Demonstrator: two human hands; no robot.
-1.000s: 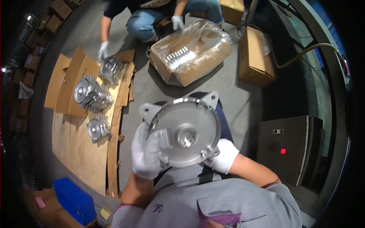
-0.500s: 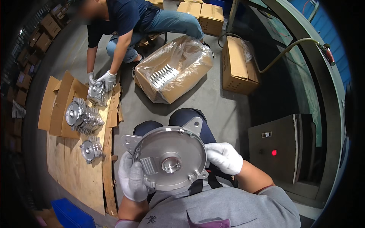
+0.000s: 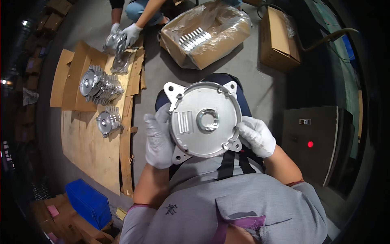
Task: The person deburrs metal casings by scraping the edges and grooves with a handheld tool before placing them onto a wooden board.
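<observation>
A round silver cast-metal end cover [image 3: 191,144], with a bored hole in its middle and lugs round its rim, is held over my lap. Its hollow side faces me. My left hand [image 3: 158,140], in a white glove, supports the left rim; its thumb stands off the metal and some of its fingers are hidden behind the cover. At the right rim, my gloved right hand [image 3: 258,136] grips the edge between thumb and fingers. A ribbed block is cast on the inner face, left of the hole.
Stacked covers [image 3: 99,85] and a smaller stack [image 3: 108,122] stand on a plywood board [image 3: 87,150] at left, beside an open carton [image 3: 77,81]. A co-worker's gloved hands [image 3: 130,34] handle another cover. Ahead is a plastic-lined carton [image 3: 219,49] holding metal parts; a dark cabinet [image 3: 313,162] stands right.
The cover has turned and tipped, so its inner face now shows more squarely. My hands stay at its sides. The co-worker has lifted a cover off the far stack.
</observation>
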